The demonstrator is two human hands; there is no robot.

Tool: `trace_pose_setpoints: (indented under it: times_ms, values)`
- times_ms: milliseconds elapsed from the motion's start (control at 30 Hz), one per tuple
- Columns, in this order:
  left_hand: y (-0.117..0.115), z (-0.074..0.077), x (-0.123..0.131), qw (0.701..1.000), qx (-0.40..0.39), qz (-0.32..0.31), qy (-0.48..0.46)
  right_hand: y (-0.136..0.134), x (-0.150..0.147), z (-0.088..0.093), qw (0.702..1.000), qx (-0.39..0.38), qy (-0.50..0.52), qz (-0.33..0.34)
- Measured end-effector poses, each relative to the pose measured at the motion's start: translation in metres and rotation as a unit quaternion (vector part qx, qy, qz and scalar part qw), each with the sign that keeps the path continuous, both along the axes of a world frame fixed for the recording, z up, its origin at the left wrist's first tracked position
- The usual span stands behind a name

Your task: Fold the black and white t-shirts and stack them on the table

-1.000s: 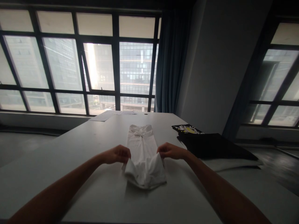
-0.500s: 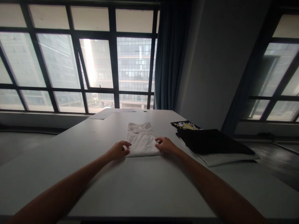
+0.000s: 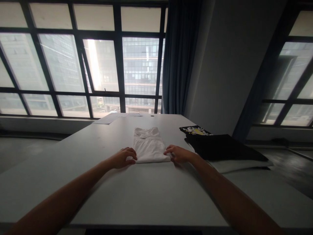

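A folded white garment [image 3: 149, 146] lies flat on the grey table [image 3: 137, 192], straight ahead of me. My left hand [image 3: 123, 157] rests on the table at the garment's near left corner, fingers spread and touching its edge. At the near right corner my right hand [image 3: 178, 153] lies with fingers apart, its fingertips against the cloth. Neither hand holds anything.
A stack of folded dark clothes [image 3: 223, 147] over a white one sits to the right, with a black and yellow printed piece [image 3: 195, 131] behind it. Papers [image 3: 110, 118] lie at the table's far edge by the windows. A blue curtain [image 3: 179, 58] hangs beyond.
A second ago both hands held the garment's near end lifted; they folded it away over the far part and let go. Since then the hands have drawn back slightly to its near corners.
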State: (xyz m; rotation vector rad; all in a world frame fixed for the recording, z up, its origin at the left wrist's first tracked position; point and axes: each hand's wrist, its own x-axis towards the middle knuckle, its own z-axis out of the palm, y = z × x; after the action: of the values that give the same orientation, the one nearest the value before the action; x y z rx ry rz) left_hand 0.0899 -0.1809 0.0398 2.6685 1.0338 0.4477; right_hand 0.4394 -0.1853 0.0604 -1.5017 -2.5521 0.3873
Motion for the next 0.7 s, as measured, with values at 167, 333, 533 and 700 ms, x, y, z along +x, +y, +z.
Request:
trace_pose_setpoints:
  times_ms: [167,333,533,700]
  values:
    - [-0.005,0.006,0.002,0.999,0.023,-0.014,-0.028,0.007,-0.003,-0.008,0.996,0.064,0.048,0.028]
    - [-0.002,0.009,-0.012,0.998,-0.035,-0.057,-0.023,0.009,0.002,-0.008,0.994,0.08,0.046,0.058]
    - [0.008,-0.004,-0.018,0.998,-0.044,-0.051,0.01,0.015,0.0,-0.02,0.993,0.108,0.001,0.04]
    - [0.003,-0.003,-0.008,1.0,0.021,-0.002,-0.021,0.016,-0.011,-0.024,0.986,0.161,0.012,0.051]
